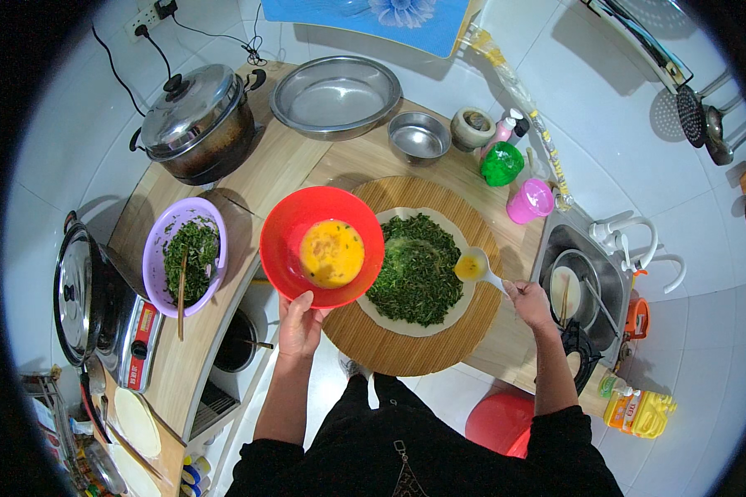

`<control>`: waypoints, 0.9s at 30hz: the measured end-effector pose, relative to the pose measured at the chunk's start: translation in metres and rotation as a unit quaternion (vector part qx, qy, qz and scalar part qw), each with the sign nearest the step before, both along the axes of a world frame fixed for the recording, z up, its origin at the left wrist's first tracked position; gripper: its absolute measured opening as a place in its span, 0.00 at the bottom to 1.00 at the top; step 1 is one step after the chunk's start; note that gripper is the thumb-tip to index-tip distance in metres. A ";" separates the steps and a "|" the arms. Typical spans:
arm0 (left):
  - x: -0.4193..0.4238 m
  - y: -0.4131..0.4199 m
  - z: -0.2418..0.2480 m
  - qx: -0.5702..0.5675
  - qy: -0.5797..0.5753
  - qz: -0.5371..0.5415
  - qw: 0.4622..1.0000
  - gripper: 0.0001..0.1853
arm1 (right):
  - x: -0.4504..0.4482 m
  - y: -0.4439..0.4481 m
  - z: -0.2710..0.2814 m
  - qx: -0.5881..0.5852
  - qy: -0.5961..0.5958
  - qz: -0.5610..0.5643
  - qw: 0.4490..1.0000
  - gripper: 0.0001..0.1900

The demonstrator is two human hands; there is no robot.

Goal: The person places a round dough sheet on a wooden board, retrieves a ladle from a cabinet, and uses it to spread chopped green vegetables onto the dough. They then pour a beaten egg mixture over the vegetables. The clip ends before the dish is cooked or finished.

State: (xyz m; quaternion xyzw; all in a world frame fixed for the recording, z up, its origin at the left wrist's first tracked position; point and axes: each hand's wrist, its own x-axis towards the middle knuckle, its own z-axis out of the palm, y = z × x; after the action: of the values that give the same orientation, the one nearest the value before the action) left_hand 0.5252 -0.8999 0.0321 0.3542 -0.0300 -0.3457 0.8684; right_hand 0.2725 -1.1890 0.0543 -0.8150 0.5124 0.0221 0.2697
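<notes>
My left hand (301, 323) grips the rim of a red bowl (280, 230), its thumb over the edge. Beaten egg (332, 253) with green bits pools in the tilted bowl. A white spoon (482, 264) with some egg in it is held by its handle in my right hand (529, 303). The spoon hovers over the right edge of a round sheet of dough (373, 317). Chopped greens (416, 273) cover most of this sheet, which lies on a round bamboo board (423, 360). The red bowl hides part of the dough's left side.
Left stands a purple basin (151, 267) of chopped greens with chopsticks (181, 292), beside a gas stove (140, 348). A lidded pot (199, 136), steel basin (336, 93) and steel bowl (418, 136) line the back. Right are a pink cup (530, 201) and a sink (553, 239).
</notes>
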 end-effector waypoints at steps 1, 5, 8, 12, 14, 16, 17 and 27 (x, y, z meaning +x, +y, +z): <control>0.000 0.000 0.000 0.002 0.000 0.001 1.000 0.32 | -0.001 -0.001 -0.001 0.009 0.016 0.005 1.000 0.19; 0.000 0.003 0.004 0.008 -0.002 0.007 1.000 0.32 | -0.009 0.005 -0.005 0.011 0.059 0.031 0.998 0.19; 0.002 0.006 0.003 0.007 -0.007 0.005 1.000 0.31 | -0.008 0.011 0.000 0.029 0.047 0.038 0.998 0.19; 0.004 0.009 0.004 0.008 -0.011 0.014 1.000 0.31 | -0.009 0.018 -0.001 0.067 0.034 0.031 0.997 0.19; 0.004 0.010 0.003 0.006 -0.007 0.016 1.000 0.31 | -0.011 0.023 -0.011 0.072 0.030 0.077 0.994 0.19; 0.005 0.012 0.003 0.007 -0.003 0.019 1.000 0.31 | 0.003 0.039 -0.002 0.085 0.025 0.112 0.990 0.19; 0.006 0.014 0.003 0.008 -0.002 0.021 1.000 0.31 | 0.011 0.045 -0.004 0.088 0.037 0.115 0.989 0.19; 0.009 0.027 -0.001 0.037 -0.037 0.024 0.998 0.33 | 0.061 0.070 -0.001 0.047 0.055 0.174 0.982 0.20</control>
State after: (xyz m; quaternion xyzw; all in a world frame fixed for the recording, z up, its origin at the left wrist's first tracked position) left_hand 0.5344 -0.8726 0.0308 0.3995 -0.0406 -0.3128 0.8608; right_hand 0.3334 -1.1187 0.0535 -0.8757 0.3754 0.1376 0.2706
